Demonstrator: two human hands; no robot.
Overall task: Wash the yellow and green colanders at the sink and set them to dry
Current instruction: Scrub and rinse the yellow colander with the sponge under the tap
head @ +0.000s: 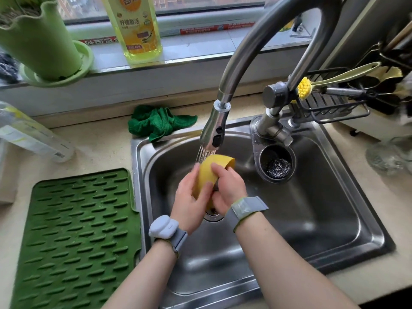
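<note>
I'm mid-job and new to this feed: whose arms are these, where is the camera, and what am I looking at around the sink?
There is no machine here: a person works with bare hands, and the single picture comes from a camera worn on their head, looking down. The left hand and right hand both grip a yellow colander under water running from the faucet sprayer, over the steel sink. A green drying mat lies on the counter left of the sink, and a green cloth is bunched behind it. A steel scourer sits in a small cup inside the sink. A yellow dish soap bottle stands on the windowsill. I see no green colander.
</note>
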